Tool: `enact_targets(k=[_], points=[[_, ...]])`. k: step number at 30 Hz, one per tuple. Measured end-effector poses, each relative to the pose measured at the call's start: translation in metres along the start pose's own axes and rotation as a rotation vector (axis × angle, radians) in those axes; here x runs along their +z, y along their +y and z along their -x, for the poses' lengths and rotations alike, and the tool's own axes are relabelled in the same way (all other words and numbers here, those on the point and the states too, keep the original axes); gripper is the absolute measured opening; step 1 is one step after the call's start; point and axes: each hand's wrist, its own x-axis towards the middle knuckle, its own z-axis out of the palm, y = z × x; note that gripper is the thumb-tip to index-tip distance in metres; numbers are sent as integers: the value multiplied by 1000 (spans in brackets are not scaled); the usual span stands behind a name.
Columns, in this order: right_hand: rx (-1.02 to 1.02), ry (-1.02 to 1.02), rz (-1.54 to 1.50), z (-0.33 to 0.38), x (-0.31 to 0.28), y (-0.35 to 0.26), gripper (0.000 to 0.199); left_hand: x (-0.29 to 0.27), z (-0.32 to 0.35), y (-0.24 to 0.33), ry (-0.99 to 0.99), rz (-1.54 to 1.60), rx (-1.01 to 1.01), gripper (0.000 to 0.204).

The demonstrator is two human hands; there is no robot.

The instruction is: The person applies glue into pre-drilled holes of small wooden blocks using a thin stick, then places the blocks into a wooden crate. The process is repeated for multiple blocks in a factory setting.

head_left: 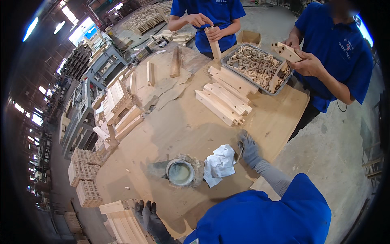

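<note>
My left hand (pixel 149 215), in a dark glove, lies flat with fingers spread on a stack of pale wooden slats (pixel 122 221) at the near left edge of the table. My right hand (pixel 248 148), in a grey glove, rests on the wooden tabletop (pixel 183 126) and pinches a thin stick-like tool (pixel 240 153); what the tool is stays unclear. Just left of that hand lies a crumpled white cloth (pixel 219 164). Beside the cloth stands a round pot of pale glue (pixel 180 172) on a crusted patch.
Grooved wooden slats (pixel 224 99) lie stacked mid-table before a metal tray of short dowels (pixel 256 65). Two people in blue shirts stand at the far side, each holding a wooden piece (pixel 214 44) (pixel 289 53). More slats (pixel 120 110) and stacked parts (pixel 87 179) crowd the left edge.
</note>
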Motion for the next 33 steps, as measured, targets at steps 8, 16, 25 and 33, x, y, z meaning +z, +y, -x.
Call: enact_targets(k=[8,16,25,33], points=[[232,180,147,-40,18,-5,69,4,-6,-3,-55,38,-23,51],[317,144,-310,-61,58,-13,64,-5,2,-2,-18,44,15,52],[67,-121,213,-131,66,-38,69,-11,22,9,126,-98,37,55],[-13,-401,235,-152,81,-55,70,3,43,3,223,-125,-9,54]])
